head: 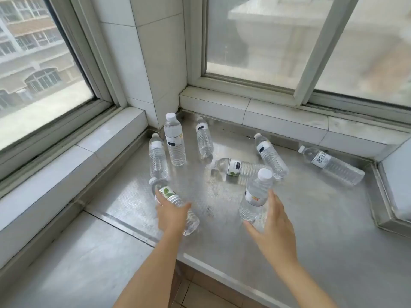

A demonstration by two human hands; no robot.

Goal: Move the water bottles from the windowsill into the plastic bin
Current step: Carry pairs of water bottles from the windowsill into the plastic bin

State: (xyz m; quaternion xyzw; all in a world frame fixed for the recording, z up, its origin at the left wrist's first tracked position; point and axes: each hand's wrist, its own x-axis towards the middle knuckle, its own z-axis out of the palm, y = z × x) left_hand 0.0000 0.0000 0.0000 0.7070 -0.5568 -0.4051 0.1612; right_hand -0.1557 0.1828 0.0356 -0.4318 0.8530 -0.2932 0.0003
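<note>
The left hand (171, 215) lies over a tipped bottle (178, 205) on the metal windowsill (311, 218), fingers curled on its body though I cannot tell if the grip is closed. The right hand (270, 221) is spread open beside an upright bottle (255, 194), holding nothing. Six more bottles stand or lie toward the corner, and the bin is out of view. Judging from this, the risks are the smooth, round bottle rolling from a loose left grip off the near edge, and the right hand toppling its bottle into the lying bottle (240, 167) just behind it.
</note>
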